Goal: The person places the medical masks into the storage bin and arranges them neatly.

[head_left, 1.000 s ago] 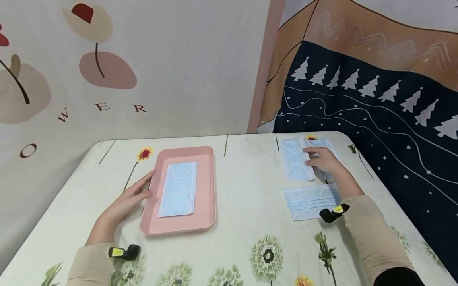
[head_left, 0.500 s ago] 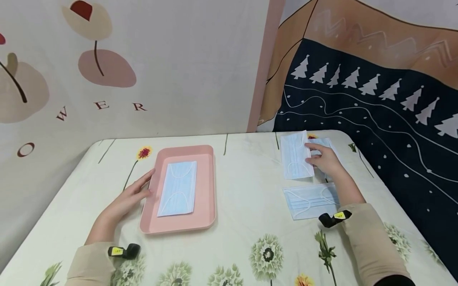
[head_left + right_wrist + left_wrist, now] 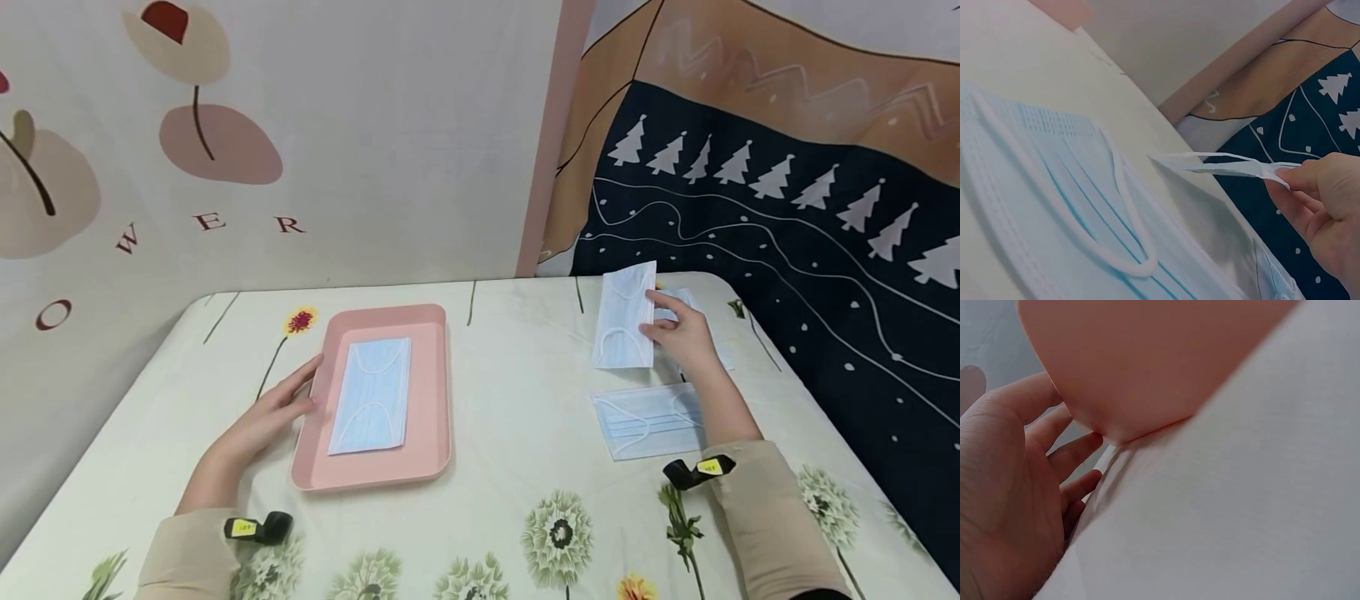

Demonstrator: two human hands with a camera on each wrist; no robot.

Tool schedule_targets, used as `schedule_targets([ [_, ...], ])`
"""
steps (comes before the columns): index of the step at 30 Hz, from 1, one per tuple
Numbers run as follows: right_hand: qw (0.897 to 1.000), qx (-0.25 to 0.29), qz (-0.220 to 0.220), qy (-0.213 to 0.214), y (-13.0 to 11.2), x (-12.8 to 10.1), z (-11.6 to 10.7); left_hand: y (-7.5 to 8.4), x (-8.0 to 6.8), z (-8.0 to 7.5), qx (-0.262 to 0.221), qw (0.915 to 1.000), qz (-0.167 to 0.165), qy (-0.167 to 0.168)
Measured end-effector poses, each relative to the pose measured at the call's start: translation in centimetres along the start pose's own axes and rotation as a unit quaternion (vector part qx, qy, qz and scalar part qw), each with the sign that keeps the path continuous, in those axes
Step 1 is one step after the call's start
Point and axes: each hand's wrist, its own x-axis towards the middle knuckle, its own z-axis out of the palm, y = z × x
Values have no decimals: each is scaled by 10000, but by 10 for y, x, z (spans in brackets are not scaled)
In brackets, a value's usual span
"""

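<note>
- Head view: the right hand [image 3: 686, 333] pinches one edge of a light-blue pleated face mask with white ear loops [image 3: 626, 321], held at the far right of the white floral-covered counter [image 3: 517, 417].
- The left hand [image 3: 262, 425] lies with its fingers fairly straight, touching the left side of a shallow pink rectangular tray [image 3: 431, 392]; it grips nothing.
- A pale-blue mask [image 3: 371, 396] rests lengthwise inside the tray; a sideways blue mask [image 3: 648, 425] lies on the counter nearer the person, and a partly hidden blue mask [image 3: 682, 297] lies behind the right hand.
- The step in hand looks like picking up a mask. The next move would seem to call for a steady pinch, since the sheet is thin and held by one edge; the left hand can steady the tray.
- Right wrist view shows the held mask almost edge-on, thumb against fingers, with a shadow beneath; from the head its broad face shows.
- Left wrist view shows separate fingertips at the tray's edge but hides the mask inside, which the head view shows.
</note>
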Motion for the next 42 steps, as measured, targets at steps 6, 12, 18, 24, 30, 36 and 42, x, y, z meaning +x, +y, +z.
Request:
schedule_targets([
  [6, 9996, 257, -62, 131, -5, -5, 2, 1, 0, 1, -26, 10000, -10, -14],
  [12, 9983, 542, -91, 173, -11, -9, 5, 2, 1, 1, -60, 10000, 23, -33],
  [18, 9970, 732, -169, 165, -20, -11, 7, 3, 0, 1, -6, 10000, -48, 8],
  [24, 9958, 886, -203, 99, -34, -16, 15, 3, 0, 1, 8, 10000, -31, 23],
  [30, 9929, 1179, -121, 14, -48, -17, 27, 2, -1, 1, -40, 10000, 14, 5],
  [36, 9903, 1386, -62, -75, -60, -17, 41, 0, -1, 1, -57, 10000, 56, -2],
  [42, 9854, 1677, -145, -262, -70, -19, 56, 0, -1, 2, -112, 9999, 109, -45],
])
